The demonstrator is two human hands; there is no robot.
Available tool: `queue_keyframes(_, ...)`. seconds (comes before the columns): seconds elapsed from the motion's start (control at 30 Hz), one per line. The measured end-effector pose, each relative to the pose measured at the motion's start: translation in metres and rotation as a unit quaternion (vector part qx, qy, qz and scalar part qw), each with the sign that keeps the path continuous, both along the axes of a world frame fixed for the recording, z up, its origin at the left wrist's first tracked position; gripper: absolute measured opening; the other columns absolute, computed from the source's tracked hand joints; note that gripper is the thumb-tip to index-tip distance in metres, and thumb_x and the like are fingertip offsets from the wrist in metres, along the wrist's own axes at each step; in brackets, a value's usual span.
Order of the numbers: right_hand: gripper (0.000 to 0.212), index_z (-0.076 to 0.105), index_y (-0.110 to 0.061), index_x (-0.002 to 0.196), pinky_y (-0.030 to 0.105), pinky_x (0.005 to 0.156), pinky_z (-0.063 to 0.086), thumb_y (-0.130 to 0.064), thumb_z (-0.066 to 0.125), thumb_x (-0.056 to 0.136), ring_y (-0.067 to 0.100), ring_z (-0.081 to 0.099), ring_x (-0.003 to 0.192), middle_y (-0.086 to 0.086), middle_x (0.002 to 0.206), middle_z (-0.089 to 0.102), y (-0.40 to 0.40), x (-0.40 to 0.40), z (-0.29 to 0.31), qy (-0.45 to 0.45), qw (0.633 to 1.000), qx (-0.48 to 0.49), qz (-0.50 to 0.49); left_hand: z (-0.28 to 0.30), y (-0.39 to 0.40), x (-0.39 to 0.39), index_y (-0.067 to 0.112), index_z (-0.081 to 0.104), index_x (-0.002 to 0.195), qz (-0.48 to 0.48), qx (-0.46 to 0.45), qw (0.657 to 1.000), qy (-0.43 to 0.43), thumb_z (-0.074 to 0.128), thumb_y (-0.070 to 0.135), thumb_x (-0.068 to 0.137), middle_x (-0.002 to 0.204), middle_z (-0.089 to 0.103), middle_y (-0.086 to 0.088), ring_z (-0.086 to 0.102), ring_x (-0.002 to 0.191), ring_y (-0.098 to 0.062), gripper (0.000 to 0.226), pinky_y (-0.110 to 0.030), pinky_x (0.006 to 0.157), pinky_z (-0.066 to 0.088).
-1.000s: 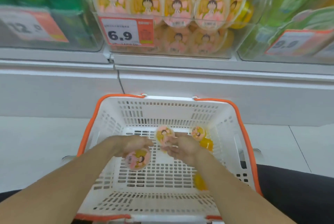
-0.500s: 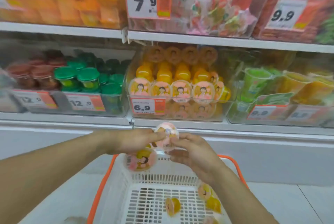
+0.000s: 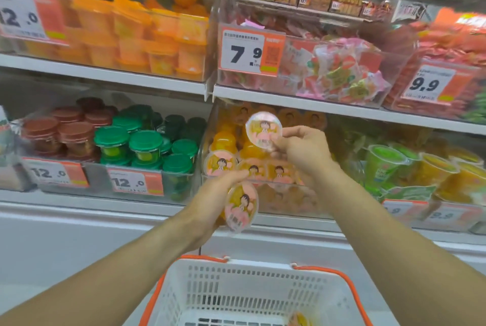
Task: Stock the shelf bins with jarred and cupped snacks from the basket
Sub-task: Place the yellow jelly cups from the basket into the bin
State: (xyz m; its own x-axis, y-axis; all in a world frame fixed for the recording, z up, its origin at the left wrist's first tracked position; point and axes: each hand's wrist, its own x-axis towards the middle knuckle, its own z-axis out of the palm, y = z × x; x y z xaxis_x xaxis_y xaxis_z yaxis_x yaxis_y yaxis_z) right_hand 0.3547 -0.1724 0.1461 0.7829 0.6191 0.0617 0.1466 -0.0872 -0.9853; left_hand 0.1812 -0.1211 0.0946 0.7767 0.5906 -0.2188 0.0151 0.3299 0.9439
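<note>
The right hand (image 3: 302, 152) pinches a cartoon-lidded fruit cup (image 3: 263, 127) by its rim, lid toward the camera, in front of the clear shelf bin (image 3: 207, 141) of matching cups on the lower shelf. The left hand (image 3: 218, 200) grips a second cup (image 3: 242, 207), tilted, just below that bin's front edge. A white basket (image 3: 252, 291) with orange handles stands below, one cup (image 3: 299, 320) near its right side.

Basket (image 3: 252, 281) below shelf – jars (image 3: 136, 146) left of cups (image 3: 252, 168).
</note>
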Motion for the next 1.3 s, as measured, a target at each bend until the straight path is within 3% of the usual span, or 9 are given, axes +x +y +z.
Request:
queue_keyframes(0.1, 0.013, 0.064, -0.006, 0.082, 0.038, 0.071, 0.062, -0.004, 0.077, 0.082, 0.019, 0.070, 0.058, 0.014, 0.079, 0.071, 0.041, 0.019, -0.002, -0.040, 0.998, -0.046, -0.027, -0.005, 0.005, 0.000, 0.018, 0.068, 0.102, 0.013, 0.086, 0.995, 0.047, 0.070, 0.040, 0.086, 0.099, 0.074, -0.003, 0.068, 0.094, -0.022, 0.027, -0.039, 0.084, 0.056)
queue_keyframes(0.23, 0.008, 0.060, 0.002, 0.083, 0.047, 0.078, 0.061, -0.003, 0.066, 0.082, 0.025, 0.074, 0.066, 0.010, 0.060, 0.071, 0.072, 0.029, -0.003, -0.071, 0.990, -0.114, -0.044, -0.013, 0.007, -0.002, 0.016, 0.062, 0.091, 0.044, 0.202, 0.971, 0.118, 0.067, 0.027, 0.089, 0.079, 0.065, 0.001, 0.058, 0.065, -0.014, 0.013, -0.025, 0.052, 0.044)
queue_keyframes(0.37, 0.015, 0.063, -0.001, 0.077, 0.037, 0.069, 0.061, -0.011, 0.072, 0.084, 0.025, 0.073, 0.065, 0.010, 0.059, 0.071, 0.083, 0.024, 0.000, -0.068, 0.983, -0.163, -0.039, -0.018, 0.006, -0.003, 0.025, 0.062, 0.088, 0.036, 0.344, 0.923, 0.172, 0.064, 0.042, 0.085, 0.084, 0.067, 0.004, 0.063, 0.080, -0.014, 0.017, -0.032, 0.072, 0.054)
queue_keyframes(0.5, 0.021, 0.071, -0.009, 0.064, 0.029, 0.052, 0.046, -0.020, 0.070, 0.082, 0.019, 0.055, 0.052, 0.004, 0.058, 0.066, 0.082, 0.020, 0.000, -0.101, 0.967, -0.228, -0.047, -0.012, -0.001, -0.004, 0.023, 0.062, 0.085, 0.061, 0.396, 0.899, 0.176, 0.062, 0.044, 0.086, 0.078, 0.064, 0.007, 0.061, 0.078, -0.012, 0.021, -0.031, 0.069, 0.051)
queue_keyframes(0.77, 0.025, 0.061, -0.009, 0.072, 0.029, 0.057, 0.046, -0.028, 0.073, 0.084, 0.020, 0.052, 0.061, 0.007, 0.074, 0.061, 0.079, 0.022, 0.006, -0.164, 0.945, -0.285, -0.011, -0.008, -0.003, -0.001, 0.024, 0.061, 0.085, 0.094, 0.353, 0.921, 0.134, 0.052, 0.036, 0.093, 0.083, 0.065, 0.006, 0.060, 0.083, -0.012, 0.017, -0.037, 0.078, 0.053)
queue_keyframes(0.9, 0.028, 0.057, -0.009, 0.077, 0.030, 0.055, 0.042, -0.030, 0.071, 0.089, 0.018, 0.050, 0.058, 0.006, 0.070, 0.057, 0.051, 0.010, 0.012, -0.206, 0.956, -0.210, 0.005, -0.011, 0.004, 0.002, 0.017, 0.067, 0.077, 0.127, 0.253, 0.957, 0.057, 0.052, 0.031, 0.094, 0.082, 0.068, -0.002, 0.062, 0.086, -0.020, 0.027, -0.039, 0.077, 0.048)
queue_keyframes(1.0, 0.016, 0.068, -0.011, 0.094, 0.024, 0.046, 0.041, -0.027, 0.064, 0.096, 0.011, 0.047, 0.047, 0.002, 0.073, 0.065, 0.010, -0.017, 0.008, -0.141, 0.974, -0.141, 0.108, -0.016, 0.005, 0.005, 0.020, 0.065, 0.076, 0.130, 0.211, 0.969, -0.012, 0.048, 0.032, 0.100, 0.080, 0.068, -0.002, 0.064, 0.086, -0.024, 0.032, -0.036, 0.071, 0.047)
queue_keyframes(1.13, 0.025, 0.067, -0.009, 0.095, 0.024, 0.047, 0.043, -0.035, 0.064, 0.094, 0.013, 0.053, 0.051, -0.001, 0.067, 0.067, -0.040, -0.032, -0.011, -0.071, 0.962, -0.154, 0.215, -0.020, 0.000, 0.010, 0.024, 0.064, 0.091, 0.113, 0.294, 0.948, -0.033, 0.039, 0.042, 0.099, 0.092, 0.067, 0.004, 0.062, 0.096, -0.015, 0.032, -0.036, 0.084, 0.050)
queue_keyframes(1.3, 0.039, 0.061, 0.005, 0.105, 0.034, 0.062, 0.058, -0.022, 0.074, 0.080, 0.028, 0.067, 0.067, 0.022, 0.081, 0.069, -0.070, -0.022, -0.034, 0.081, 0.950, -0.071, 0.292, -0.018, -0.018, 0.024, 0.031, 0.060, 0.103, 0.131, 0.335, 0.931, -0.059, 0.035, 0.036, 0.107, 0.102, 0.064, 0.009, 0.058, 0.101, -0.007, 0.026, -0.031, 0.090, 0.046)
